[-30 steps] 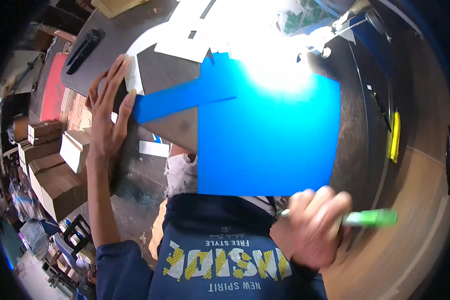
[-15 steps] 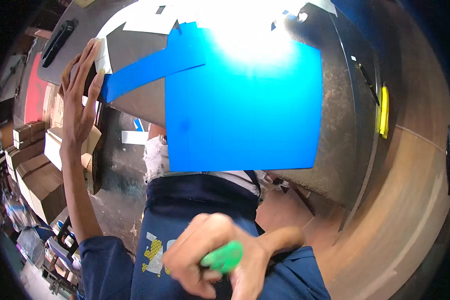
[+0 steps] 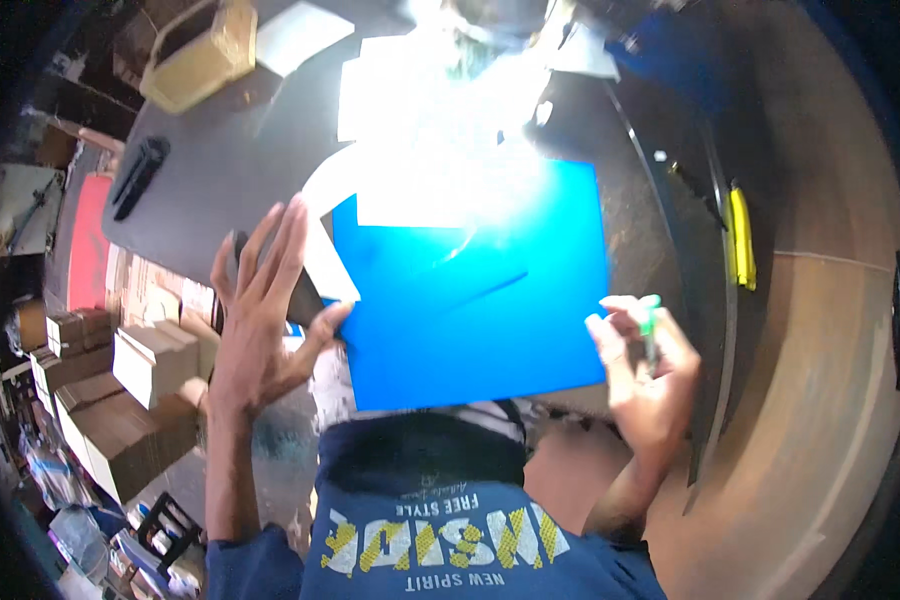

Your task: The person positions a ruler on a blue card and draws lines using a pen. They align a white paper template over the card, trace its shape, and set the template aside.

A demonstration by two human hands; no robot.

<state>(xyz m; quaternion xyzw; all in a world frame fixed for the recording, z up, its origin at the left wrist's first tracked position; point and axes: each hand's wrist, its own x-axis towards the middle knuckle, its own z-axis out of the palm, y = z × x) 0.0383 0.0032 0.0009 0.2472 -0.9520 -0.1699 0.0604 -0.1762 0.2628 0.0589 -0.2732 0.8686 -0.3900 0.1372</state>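
A blue sheet (image 3: 420,345) lies on the dark table in front of me, its near edge by my lap. White paper (image 3: 400,190) covers part of its far side, washed out by glare. A short dark slanting line shows on the blue surface. My left hand (image 3: 260,320) is open, fingers spread, beside a white paper strip (image 3: 327,262) at the sheet's left edge. Closed round a slim green tool (image 3: 651,318), my right hand (image 3: 655,375) is at the sheet's right edge. The tool's exact kind cannot be made out.
A black elongated object (image 3: 140,178) and a yellowish basket (image 3: 205,60) stand at the table's far left. To the right are a long yellow object (image 3: 741,240) and a thin dark stick (image 3: 697,190). Cardboard boxes (image 3: 120,430) are stacked at lower left.
My right hand has moved from near my chest out to the blue sheet's right edge, with the green tool. My left hand has come nearer the sheet. The separate blue strip no longer shows distinctly.
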